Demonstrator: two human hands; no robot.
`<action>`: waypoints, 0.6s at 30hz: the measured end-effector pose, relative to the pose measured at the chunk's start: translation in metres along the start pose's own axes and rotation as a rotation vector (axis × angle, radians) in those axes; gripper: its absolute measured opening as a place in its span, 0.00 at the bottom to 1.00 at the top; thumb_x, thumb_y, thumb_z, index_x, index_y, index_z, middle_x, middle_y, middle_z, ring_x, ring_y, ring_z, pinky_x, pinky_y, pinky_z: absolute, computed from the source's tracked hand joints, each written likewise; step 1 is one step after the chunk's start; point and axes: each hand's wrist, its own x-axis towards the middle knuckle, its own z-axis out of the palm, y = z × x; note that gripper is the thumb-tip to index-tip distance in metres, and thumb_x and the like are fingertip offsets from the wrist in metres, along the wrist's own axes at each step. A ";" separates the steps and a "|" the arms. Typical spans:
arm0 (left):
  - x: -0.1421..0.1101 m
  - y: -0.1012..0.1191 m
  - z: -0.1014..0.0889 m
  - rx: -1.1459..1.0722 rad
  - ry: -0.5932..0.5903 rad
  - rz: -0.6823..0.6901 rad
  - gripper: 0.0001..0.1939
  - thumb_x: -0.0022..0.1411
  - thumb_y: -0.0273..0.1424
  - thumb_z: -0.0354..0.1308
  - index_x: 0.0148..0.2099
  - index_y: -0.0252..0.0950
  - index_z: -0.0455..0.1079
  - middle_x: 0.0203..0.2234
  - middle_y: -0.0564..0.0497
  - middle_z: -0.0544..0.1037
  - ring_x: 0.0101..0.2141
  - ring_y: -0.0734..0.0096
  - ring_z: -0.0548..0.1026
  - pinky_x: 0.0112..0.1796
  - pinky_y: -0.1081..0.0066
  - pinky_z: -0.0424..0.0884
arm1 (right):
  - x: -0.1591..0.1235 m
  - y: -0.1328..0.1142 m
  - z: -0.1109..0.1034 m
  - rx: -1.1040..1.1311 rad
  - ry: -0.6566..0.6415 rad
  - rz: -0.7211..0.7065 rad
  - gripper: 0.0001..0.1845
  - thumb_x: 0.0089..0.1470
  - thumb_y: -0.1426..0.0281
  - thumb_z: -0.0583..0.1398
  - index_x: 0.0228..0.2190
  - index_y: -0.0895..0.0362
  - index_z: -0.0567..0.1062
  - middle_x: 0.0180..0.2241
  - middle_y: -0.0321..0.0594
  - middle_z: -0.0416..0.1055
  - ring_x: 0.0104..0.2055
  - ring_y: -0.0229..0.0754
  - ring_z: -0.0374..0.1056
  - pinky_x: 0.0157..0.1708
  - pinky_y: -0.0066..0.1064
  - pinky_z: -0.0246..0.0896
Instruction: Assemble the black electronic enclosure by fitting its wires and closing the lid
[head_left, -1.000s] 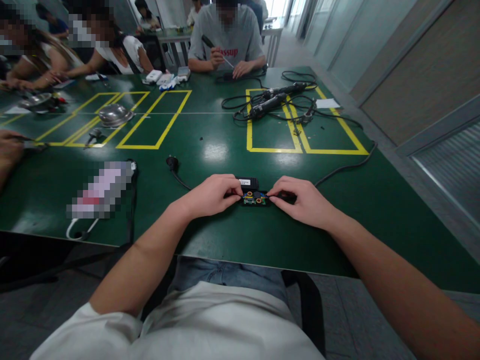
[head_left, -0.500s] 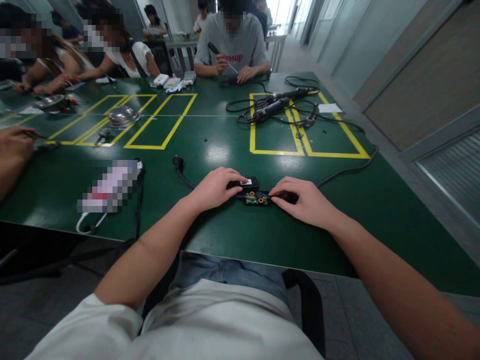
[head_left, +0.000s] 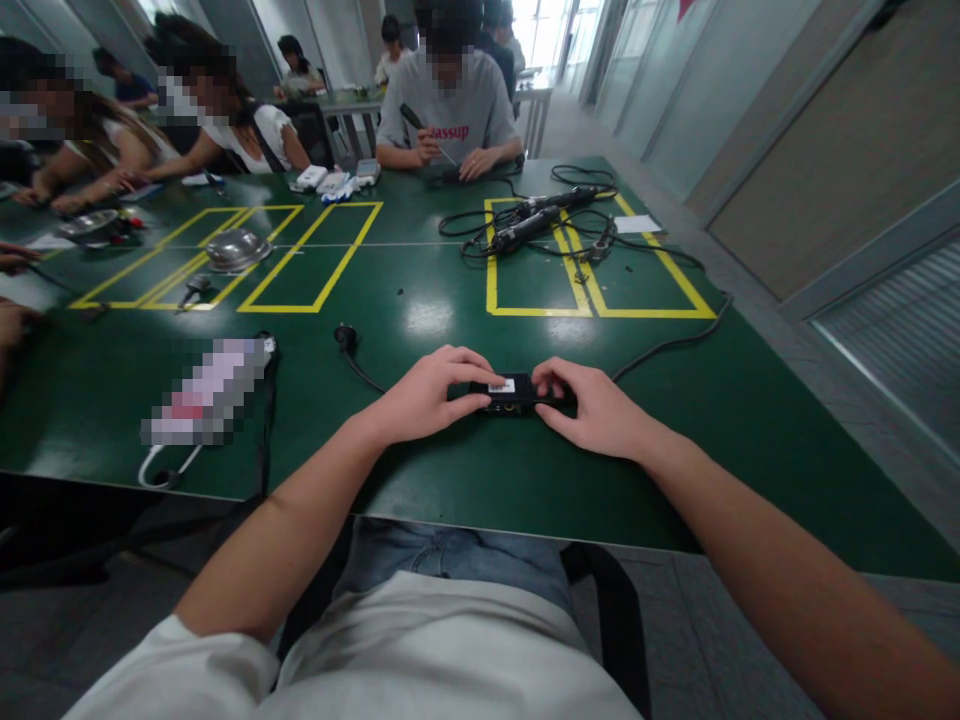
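Observation:
A black plastic cover point(head_left: 517, 383) with a white label lies over the open lower half of a small electronics case point(head_left: 499, 408); a strip of circuit parts still shows along the near edge. My left hand point(head_left: 431, 395) grips the cover's left end between thumb and fingers. At the other end my right hand point(head_left: 592, 400) has its thumb and fingers curled around the case's right end, where a cable leaves. From the left side a black cord runs out to a power plug point(head_left: 346, 338) on the table.
On the green table point(head_left: 420, 470) lie a pixelated pouch-like item point(head_left: 210, 390) at left, a metal bowl point(head_left: 237, 250) and black electric screwdrivers point(head_left: 525, 225) with tangled cables inside yellow tape frames. A person point(head_left: 450, 110) across the table holds a screwdriver point(head_left: 424, 130).
My left hand has brought the labelled cover from behind the case onto it, hiding most of the circuit board. The view has shifted slightly.

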 end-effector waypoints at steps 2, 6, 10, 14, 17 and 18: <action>0.000 -0.001 0.003 0.027 -0.079 0.009 0.12 0.75 0.31 0.65 0.57 0.41 0.85 0.52 0.44 0.85 0.53 0.58 0.81 0.59 0.56 0.75 | 0.000 -0.001 0.000 -0.007 -0.011 0.007 0.12 0.55 0.70 0.65 0.42 0.52 0.74 0.35 0.38 0.77 0.34 0.46 0.69 0.38 0.38 0.66; 0.000 -0.002 0.006 0.063 -0.111 0.000 0.14 0.73 0.31 0.68 0.58 0.41 0.85 0.52 0.43 0.85 0.53 0.56 0.80 0.60 0.54 0.75 | -0.001 -0.002 0.000 -0.017 -0.021 0.005 0.12 0.54 0.71 0.65 0.41 0.52 0.74 0.36 0.40 0.77 0.35 0.46 0.69 0.38 0.38 0.64; 0.000 0.002 0.005 0.023 -0.109 -0.026 0.14 0.74 0.31 0.66 0.59 0.41 0.83 0.54 0.44 0.85 0.54 0.57 0.81 0.60 0.56 0.75 | -0.002 0.000 0.001 -0.023 -0.020 0.007 0.13 0.54 0.70 0.65 0.42 0.52 0.74 0.36 0.40 0.77 0.35 0.47 0.69 0.38 0.38 0.65; 0.003 0.003 0.005 0.002 0.001 -0.135 0.16 0.74 0.31 0.63 0.61 0.39 0.79 0.53 0.45 0.86 0.51 0.58 0.82 0.58 0.56 0.77 | -0.004 0.005 0.004 -0.049 0.010 0.017 0.13 0.55 0.70 0.65 0.43 0.51 0.74 0.35 0.38 0.76 0.34 0.46 0.69 0.37 0.38 0.64; 0.006 -0.002 0.007 0.058 0.090 -0.252 0.14 0.73 0.29 0.62 0.59 0.37 0.78 0.53 0.45 0.85 0.51 0.56 0.81 0.58 0.54 0.77 | -0.004 0.006 0.004 -0.055 0.012 0.012 0.12 0.56 0.69 0.65 0.43 0.51 0.74 0.34 0.38 0.75 0.34 0.46 0.69 0.36 0.38 0.64; 0.006 -0.004 0.008 0.081 0.097 -0.288 0.13 0.72 0.28 0.62 0.57 0.37 0.78 0.52 0.45 0.85 0.51 0.55 0.80 0.58 0.53 0.77 | -0.004 0.006 0.004 -0.050 0.011 0.006 0.11 0.56 0.69 0.65 0.42 0.51 0.74 0.33 0.38 0.75 0.33 0.46 0.69 0.36 0.38 0.64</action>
